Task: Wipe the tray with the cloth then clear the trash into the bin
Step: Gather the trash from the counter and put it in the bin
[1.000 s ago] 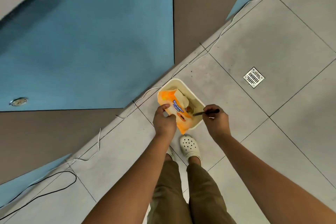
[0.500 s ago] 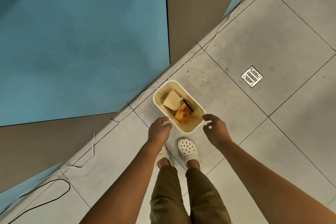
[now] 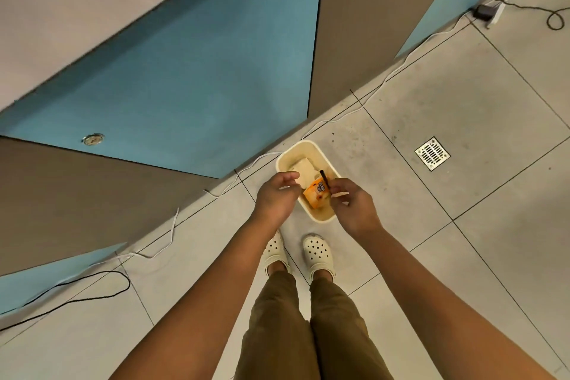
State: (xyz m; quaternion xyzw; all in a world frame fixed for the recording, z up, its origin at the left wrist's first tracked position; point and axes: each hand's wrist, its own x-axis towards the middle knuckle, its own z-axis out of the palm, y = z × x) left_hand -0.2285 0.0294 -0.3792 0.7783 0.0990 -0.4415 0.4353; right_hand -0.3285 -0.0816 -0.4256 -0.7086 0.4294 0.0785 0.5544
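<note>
A cream rectangular bin [image 3: 285, 160] stands on the tiled floor by the wall, just ahead of my feet. Inside it lie an orange snack wrapper [image 3: 314, 196], a crumpled white paper [image 3: 303, 170] and a thin black stick [image 3: 324, 178]. My left hand [image 3: 277, 198] hovers over the bin's left rim, fingers loosely curled and empty. My right hand [image 3: 351, 206] hovers over the right rim, fingertips close to the stick's lower end, with nothing seen in its grip. No tray or cloth is in view.
Blue and grey wall panels [image 3: 191, 77] rise behind the bin. A white cable [image 3: 345, 116] and a black cable [image 3: 92, 293] run along the floor by the wall. A metal floor drain [image 3: 432, 153] sits to the right. My white clogs [image 3: 317, 251] stand below the bin.
One second ago my left hand held the orange wrapper and my right the black stick over the bin. Both now lie inside it, and my empty hands have drawn together above the rim.
</note>
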